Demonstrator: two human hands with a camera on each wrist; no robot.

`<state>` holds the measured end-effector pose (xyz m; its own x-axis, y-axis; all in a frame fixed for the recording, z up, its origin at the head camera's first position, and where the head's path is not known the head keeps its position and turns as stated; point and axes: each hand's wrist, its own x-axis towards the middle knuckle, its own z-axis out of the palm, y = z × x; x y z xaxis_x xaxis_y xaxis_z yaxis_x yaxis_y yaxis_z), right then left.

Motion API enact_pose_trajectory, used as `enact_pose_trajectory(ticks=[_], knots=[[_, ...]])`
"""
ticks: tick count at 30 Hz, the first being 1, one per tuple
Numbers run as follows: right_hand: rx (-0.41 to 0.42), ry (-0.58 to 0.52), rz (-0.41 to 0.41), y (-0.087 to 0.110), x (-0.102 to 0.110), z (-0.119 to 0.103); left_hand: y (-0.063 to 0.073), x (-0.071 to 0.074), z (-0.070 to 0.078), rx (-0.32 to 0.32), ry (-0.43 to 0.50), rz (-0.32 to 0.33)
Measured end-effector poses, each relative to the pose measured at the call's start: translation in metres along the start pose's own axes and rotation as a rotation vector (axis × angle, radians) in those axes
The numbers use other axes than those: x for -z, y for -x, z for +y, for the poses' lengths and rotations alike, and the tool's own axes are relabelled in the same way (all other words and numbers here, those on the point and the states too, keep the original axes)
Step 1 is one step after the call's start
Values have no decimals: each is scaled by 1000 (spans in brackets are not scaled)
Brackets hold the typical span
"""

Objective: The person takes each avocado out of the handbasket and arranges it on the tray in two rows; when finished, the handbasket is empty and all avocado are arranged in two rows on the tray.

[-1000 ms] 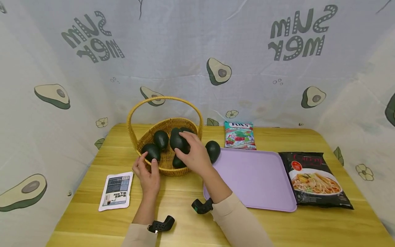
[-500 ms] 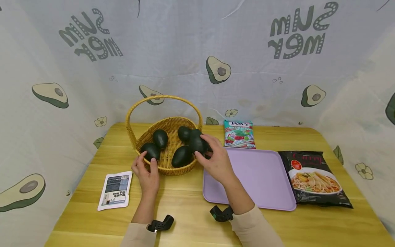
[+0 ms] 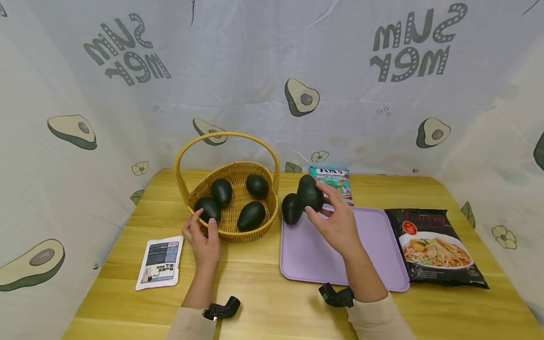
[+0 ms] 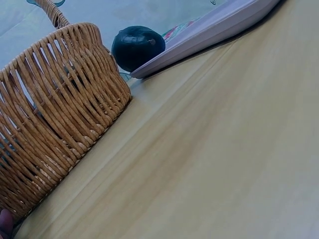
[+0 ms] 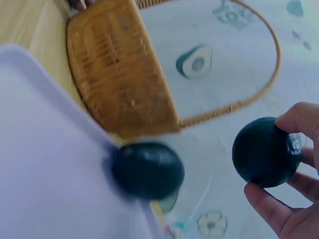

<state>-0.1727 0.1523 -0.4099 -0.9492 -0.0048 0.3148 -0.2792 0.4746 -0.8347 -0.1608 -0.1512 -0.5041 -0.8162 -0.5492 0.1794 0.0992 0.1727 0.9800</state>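
My right hand (image 3: 335, 226) holds a dark green avocado (image 3: 309, 192) between thumb and fingers, above the back left of the lilac tray (image 3: 340, 264). In the right wrist view this avocado (image 5: 264, 152) appears held by the fingertips, off the tray. Another avocado (image 3: 292, 209) lies at the tray's back left corner. To the left stands a woven wicker basket (image 3: 242, 236) with a tall handle and several avocados inside. My left hand (image 3: 205, 243) grips the basket's front left rim, its fingertips close against an avocado (image 3: 208, 208). In the left wrist view only a fingertip (image 4: 5, 221) shows.
A white pouch (image 3: 160, 263) lies left of my left hand. Behind the tray is a green candy bag (image 3: 331, 177), partly covered by the held avocado. A black noodle packet (image 3: 437, 250) lies along the tray's right side. A printed cloth hangs behind the table.
My right hand has lifted the avocado out of the basket and carried it right, over the tray. The left hand has stayed at the basket's rim.
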Motion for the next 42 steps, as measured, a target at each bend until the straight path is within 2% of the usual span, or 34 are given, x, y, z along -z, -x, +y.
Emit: enact_pose_trajectory(ticks=[8, 13, 17, 21, 24, 32, 42], knots=[[-177, 99, 53, 0, 29, 40, 1, 1, -2, 9, -15, 2], [-264, 156, 58, 0, 44, 53, 0, 0, -1, -5, -8, -5], [-304, 177, 40, -2, 49, 58, -1, 0, -1, -6, 2, -6], [-349, 196, -43, -2, 50, 63, 0, 0, -3, 5, -4, -7], [-361, 213, -114, -2, 49, 66, 1, 1, -4, -2, -1, -4], [-359, 273, -233, -2, 48, 68, -1, 2, -5, -16, 10, 3], [-370, 316, -243, -4, 47, 72, 0, 1, -4, -12, 2, 0]])
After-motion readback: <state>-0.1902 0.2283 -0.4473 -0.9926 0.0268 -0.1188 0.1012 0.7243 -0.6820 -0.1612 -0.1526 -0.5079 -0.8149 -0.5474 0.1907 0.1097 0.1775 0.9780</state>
